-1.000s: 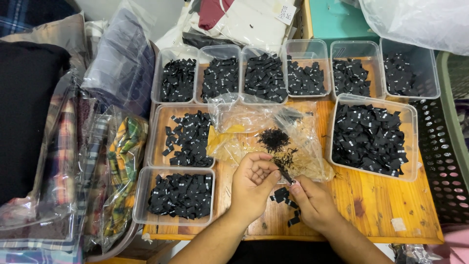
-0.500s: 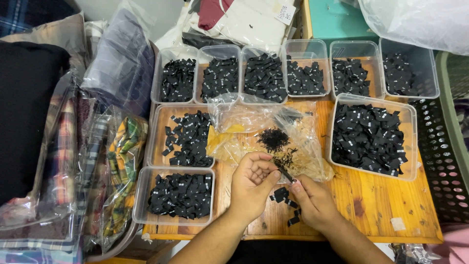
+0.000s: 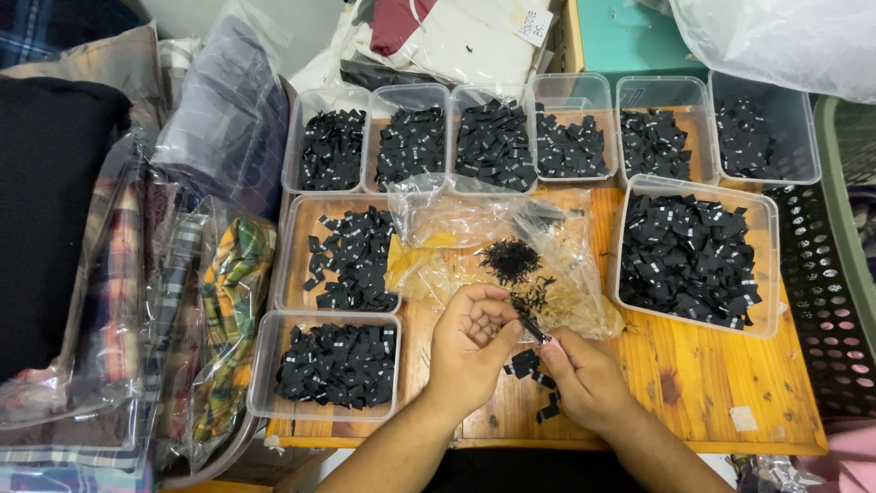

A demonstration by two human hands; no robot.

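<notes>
Even, bright, diffuse light from overhead. Shadows soft and short under the hands (image 3: 525, 351) on the table (image 3: 712, 383). Mild glare on the clear plastic bag (image 3: 511, 233) and tub rims. Centre sharp; black pieces lose detail. Slight wide-angle bowing at the frame edges.

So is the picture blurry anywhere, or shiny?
Head view: mostly sharp and evenly lit; the left hand and right hand look clear, with only soft shadows beneath them. The crinkled plastic bag catches some glare, and the clear tubs glint at their rims. Edges bend slightly from the wide lens.
</notes>
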